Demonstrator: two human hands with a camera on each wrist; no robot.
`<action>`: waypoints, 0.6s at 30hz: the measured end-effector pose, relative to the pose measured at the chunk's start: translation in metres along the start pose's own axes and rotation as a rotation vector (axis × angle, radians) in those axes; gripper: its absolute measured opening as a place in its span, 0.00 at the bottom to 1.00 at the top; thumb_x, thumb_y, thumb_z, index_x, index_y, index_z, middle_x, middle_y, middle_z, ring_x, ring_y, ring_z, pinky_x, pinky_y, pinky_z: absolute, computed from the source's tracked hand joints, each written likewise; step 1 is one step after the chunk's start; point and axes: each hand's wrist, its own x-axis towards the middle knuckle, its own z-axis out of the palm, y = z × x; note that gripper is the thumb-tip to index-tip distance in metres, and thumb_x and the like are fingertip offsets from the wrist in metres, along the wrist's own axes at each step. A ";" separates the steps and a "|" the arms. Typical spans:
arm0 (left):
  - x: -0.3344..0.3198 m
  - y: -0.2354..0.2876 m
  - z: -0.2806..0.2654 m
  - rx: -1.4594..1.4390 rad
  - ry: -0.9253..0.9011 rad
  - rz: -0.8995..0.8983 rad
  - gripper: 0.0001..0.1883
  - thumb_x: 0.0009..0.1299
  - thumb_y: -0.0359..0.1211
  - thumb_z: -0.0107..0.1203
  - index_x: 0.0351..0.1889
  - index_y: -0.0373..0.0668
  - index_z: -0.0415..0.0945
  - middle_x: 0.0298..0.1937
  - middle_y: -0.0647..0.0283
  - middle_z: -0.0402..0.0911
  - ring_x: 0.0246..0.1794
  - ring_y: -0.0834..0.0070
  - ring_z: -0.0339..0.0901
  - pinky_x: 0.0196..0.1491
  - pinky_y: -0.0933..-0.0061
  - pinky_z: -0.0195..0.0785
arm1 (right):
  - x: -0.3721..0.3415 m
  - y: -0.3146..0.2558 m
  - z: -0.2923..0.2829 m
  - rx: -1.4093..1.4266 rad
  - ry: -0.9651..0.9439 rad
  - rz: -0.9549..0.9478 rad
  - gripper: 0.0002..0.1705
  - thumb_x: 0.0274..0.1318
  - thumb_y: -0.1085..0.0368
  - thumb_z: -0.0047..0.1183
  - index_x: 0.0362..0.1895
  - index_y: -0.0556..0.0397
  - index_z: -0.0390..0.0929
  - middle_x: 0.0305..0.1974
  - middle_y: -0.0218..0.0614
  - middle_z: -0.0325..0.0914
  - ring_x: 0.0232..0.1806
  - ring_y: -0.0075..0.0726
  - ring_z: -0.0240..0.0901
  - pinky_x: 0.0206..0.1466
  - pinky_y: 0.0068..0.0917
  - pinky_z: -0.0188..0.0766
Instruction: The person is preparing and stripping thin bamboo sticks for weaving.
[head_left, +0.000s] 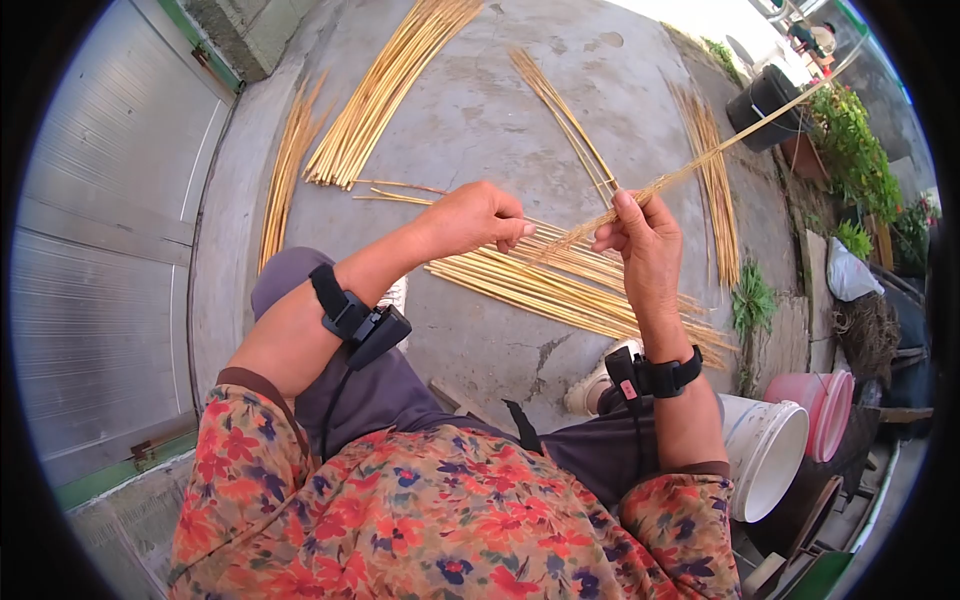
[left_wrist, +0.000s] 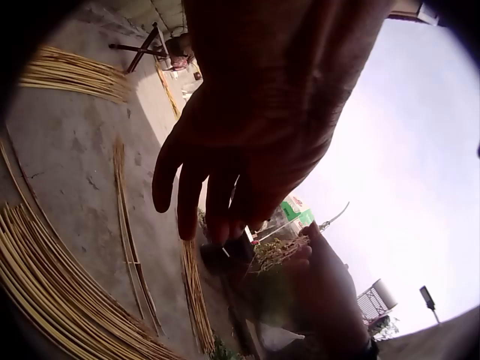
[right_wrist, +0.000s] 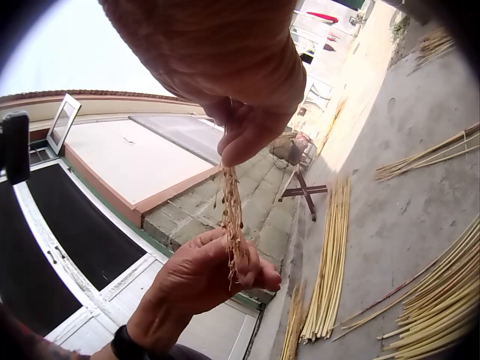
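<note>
Up in front of the body, my right hand [head_left: 645,235] pinches a dry straw-coloured stalk [head_left: 745,140] between thumb and fingers. Its long stem slants to the upper right. The wispy seed head [right_wrist: 232,217] hangs below the right hand in the right wrist view, overlapping the fingers of my left hand [right_wrist: 199,277]. In the head view the left hand [head_left: 480,215] is raised beside the tip of that head, its fingers loosely bent. The left wrist view shows its fingers [left_wrist: 191,199] hanging down with gaps between them, apart from the stalk.
Stalks lie across the concrete in front of the feet [head_left: 540,290]. A thick bundle [head_left: 385,90] and a thinner one [head_left: 290,170] lie at the left, a few stalks [head_left: 560,115] ahead, another bundle [head_left: 712,180] at the right. Buckets [head_left: 765,455] and plants [head_left: 850,135] line the right side.
</note>
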 end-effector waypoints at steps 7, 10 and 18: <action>-0.009 0.015 0.010 -0.208 0.061 0.184 0.07 0.62 0.29 0.56 0.35 0.36 0.75 0.26 0.70 0.75 0.28 0.86 0.69 0.33 0.83 0.63 | 0.003 0.006 0.001 0.025 0.029 0.078 0.11 0.54 0.63 0.54 0.29 0.59 0.71 0.20 0.33 0.71 0.18 0.24 0.72 0.18 0.17 0.72; -0.010 0.021 0.020 -0.102 0.041 0.202 0.07 0.62 0.29 0.55 0.35 0.35 0.75 0.26 0.69 0.75 0.29 0.86 0.70 0.34 0.83 0.64 | 0.004 0.006 0.004 0.024 0.025 0.098 0.11 0.53 0.63 0.54 0.28 0.58 0.71 0.21 0.33 0.71 0.18 0.25 0.72 0.17 0.18 0.72; -0.005 0.014 0.023 -0.048 0.078 0.173 0.07 0.63 0.29 0.53 0.35 0.34 0.75 0.26 0.68 0.76 0.28 0.85 0.71 0.32 0.82 0.65 | 0.007 0.008 0.007 0.025 0.008 0.115 0.12 0.53 0.62 0.55 0.26 0.58 0.70 0.21 0.33 0.70 0.18 0.25 0.72 0.17 0.18 0.72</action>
